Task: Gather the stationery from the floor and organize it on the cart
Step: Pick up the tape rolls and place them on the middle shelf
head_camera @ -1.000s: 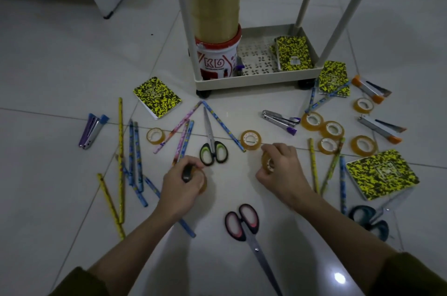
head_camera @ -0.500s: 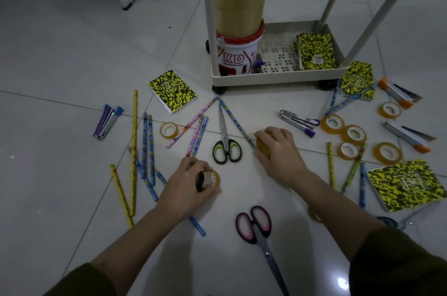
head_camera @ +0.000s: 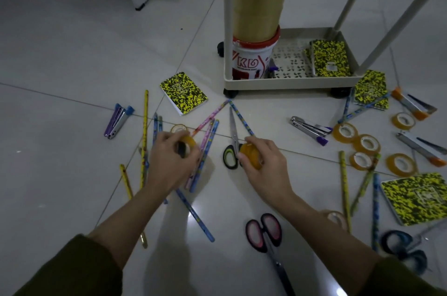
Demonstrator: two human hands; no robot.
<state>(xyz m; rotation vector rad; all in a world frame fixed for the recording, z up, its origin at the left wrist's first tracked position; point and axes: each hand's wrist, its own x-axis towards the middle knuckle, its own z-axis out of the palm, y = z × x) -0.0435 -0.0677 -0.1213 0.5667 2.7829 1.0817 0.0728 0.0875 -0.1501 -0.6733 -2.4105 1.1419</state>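
Amber tape rolls fill both hands above the tiled floor (head_camera: 72,78), left hand (head_camera: 173,160) gripping one roll (head_camera: 188,144), right hand (head_camera: 263,162) another (head_camera: 250,156), short of the cart (head_camera: 290,81).

The right forearm hides part of a tape roll (head_camera: 337,217); the cart (head_camera: 290,83) is cut off above

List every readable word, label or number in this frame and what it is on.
"KB": red letters on the white bucket in the cart; the last letter is uncertain.
Small red line under those letters: too blurred to read.
Label on the notebook in the cart: too small to read.
Tape cores, staplers, pencils: nothing legible.
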